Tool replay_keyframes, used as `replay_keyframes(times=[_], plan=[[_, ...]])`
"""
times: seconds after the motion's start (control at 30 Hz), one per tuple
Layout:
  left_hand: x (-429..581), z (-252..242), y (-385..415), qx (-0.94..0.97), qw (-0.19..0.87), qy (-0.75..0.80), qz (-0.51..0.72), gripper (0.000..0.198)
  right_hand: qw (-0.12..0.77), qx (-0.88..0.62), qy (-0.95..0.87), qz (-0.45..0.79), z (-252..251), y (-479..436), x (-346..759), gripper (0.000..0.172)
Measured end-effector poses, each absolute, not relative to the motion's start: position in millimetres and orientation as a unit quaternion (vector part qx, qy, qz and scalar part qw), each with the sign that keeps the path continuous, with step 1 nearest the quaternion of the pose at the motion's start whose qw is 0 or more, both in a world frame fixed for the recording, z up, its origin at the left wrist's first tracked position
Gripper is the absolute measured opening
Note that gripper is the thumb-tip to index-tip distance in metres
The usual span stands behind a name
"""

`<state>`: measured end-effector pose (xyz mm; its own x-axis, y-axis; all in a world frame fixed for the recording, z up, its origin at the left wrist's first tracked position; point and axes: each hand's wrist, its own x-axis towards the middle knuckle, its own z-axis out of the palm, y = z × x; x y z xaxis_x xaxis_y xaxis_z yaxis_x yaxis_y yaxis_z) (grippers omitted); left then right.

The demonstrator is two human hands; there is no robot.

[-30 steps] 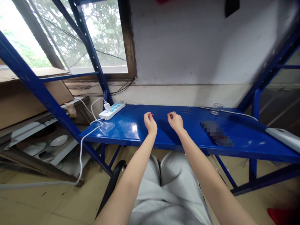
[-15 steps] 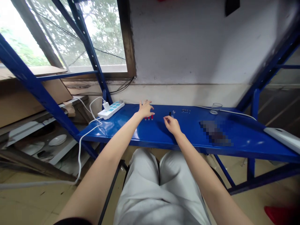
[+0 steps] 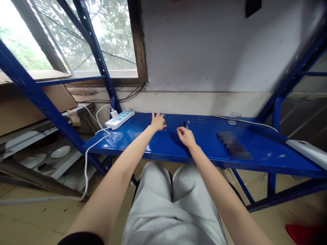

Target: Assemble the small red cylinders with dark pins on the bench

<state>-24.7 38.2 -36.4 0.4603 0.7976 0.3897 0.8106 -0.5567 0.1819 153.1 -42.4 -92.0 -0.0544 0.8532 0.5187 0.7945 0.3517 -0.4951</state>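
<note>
Two bare hands were at work over the blue table [image 3: 168,146]. The left hand [image 3: 157,123] had its thumb side down at a small red piece [image 3: 165,129] near the table's middle, its other fingers spread; whether it gripped the piece or only touched it could not be told. The right hand [image 3: 187,136] was curled, fingertips close together, and anything between them was too small to make out. Just beyond it were a black thing [image 3: 184,124] and a clear thing [image 3: 188,123]. Past those, small bits [image 3: 201,121] lay in rows, with a glass [image 3: 234,119] farther right and a power strip [image 3: 120,119] at the left end. The step in hand looked like picking up or setting down the red piece; the next move seemed to call for a light, exact pinch with the left fingertips.
</note>
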Motion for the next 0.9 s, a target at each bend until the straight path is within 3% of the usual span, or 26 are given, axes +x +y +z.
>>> replay_keyframes(times=[0.27,0.43,0.67,0.77,0.9], plan=[[-21,-44,39,-0.866,0.039,-0.448,-0.219,0.01,0.401,-0.559,-0.725,0.036,-92,-43,153,0.025],[-1,-35,19,-0.836,0.0,-0.428,-0.343,0.012,0.43,-0.579,-0.693,0.021,-92,-43,154,0.026],[31,-59,-1,-0.68,-0.337,-0.306,-0.575,0.019,0.506,-0.598,-0.621,0.03,-90,-46,155,0.037],[34,-78,-6,-0.629,-0.436,-0.261,-0.589,0.021,0.497,-0.603,-0.623,0.044,-90,-46,155,0.043],[32,-89,-14,-0.602,-0.49,-0.258,-0.576,0.023,0.479,-0.613,-0.627,0.032,-91,-45,155,0.045]])
